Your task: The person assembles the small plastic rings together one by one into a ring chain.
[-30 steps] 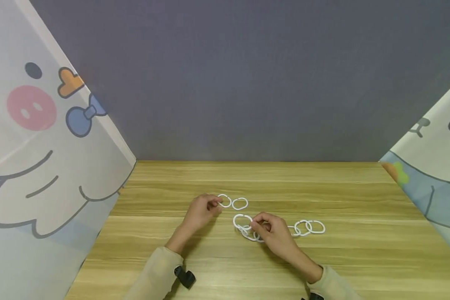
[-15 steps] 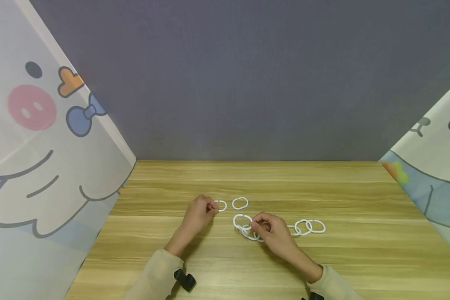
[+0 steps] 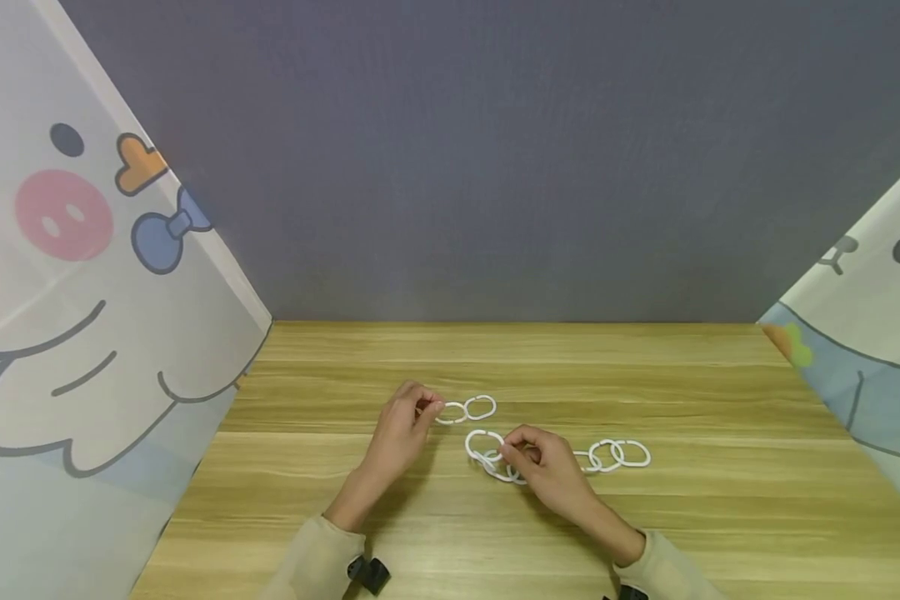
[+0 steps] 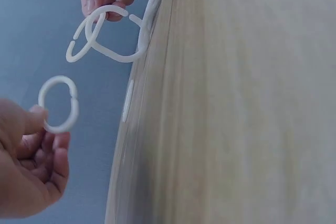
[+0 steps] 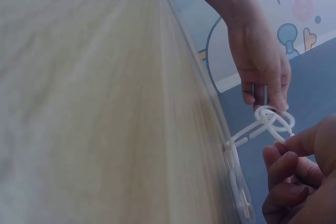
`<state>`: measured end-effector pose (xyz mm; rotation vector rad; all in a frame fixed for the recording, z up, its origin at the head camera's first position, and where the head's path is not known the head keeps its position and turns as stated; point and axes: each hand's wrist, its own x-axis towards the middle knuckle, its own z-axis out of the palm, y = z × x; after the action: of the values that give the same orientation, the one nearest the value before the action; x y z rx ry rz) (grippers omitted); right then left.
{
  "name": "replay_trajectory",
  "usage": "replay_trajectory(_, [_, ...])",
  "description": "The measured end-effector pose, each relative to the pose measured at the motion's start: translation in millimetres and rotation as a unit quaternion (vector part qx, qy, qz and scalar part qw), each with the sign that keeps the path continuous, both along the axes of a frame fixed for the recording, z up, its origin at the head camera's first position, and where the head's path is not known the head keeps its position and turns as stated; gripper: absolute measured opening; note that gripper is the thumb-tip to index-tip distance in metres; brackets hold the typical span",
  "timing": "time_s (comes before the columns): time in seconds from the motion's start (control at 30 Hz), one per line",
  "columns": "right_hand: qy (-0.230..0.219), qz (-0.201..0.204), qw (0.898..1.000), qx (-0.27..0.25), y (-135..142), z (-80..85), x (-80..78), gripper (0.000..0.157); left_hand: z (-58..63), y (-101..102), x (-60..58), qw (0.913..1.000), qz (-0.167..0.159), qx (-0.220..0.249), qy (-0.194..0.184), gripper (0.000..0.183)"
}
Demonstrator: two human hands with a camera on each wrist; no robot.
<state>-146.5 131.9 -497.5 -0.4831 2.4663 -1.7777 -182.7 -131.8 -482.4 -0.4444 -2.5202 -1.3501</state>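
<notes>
My left hand (image 3: 401,429) pinches one white plastic link (image 4: 74,109) between thumb and fingertips. It is an open-gapped oval ring, held apart from the chain. My right hand (image 3: 551,467) pinches the raised end link of a white link chain (image 3: 592,457). In the left wrist view, that end link (image 4: 113,56) hooks through a neighbouring one. Part of the chain is hidden under the right hand in the head view, and its far end lies to the right on the table. Just beyond the hands a loose white link (image 3: 487,416) lies flat.
The wood-grain table (image 3: 345,358) runs back to a grey partition (image 3: 495,167). Cartoon-printed white panels stand at the left (image 3: 195,333) and right (image 3: 870,300) sides. A small black device (image 3: 375,575) is strapped at the left sleeve cuff.
My left hand first drew its link leftward, then came back right and slightly up, and the link's angle has changed. The right hand and the chain stay in place.
</notes>
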Motion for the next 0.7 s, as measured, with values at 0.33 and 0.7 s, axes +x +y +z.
replay_trajectory(0.33, [0.015, 0.028, 1.000, 0.001, 2.2, -1.3, -0.8, 0.007, 11.4, 13.6, 7.4, 0.9940, -0.010, 0.103, -0.036, 0.004])
replay_trajectory(0.7, [0.011, 0.047, 0.999, 0.010, 1.1, -1.0, -0.5, 0.011, 10.7, 19.9, 10.0, 0.9842, -0.060, 0.153, -0.065, 0.004])
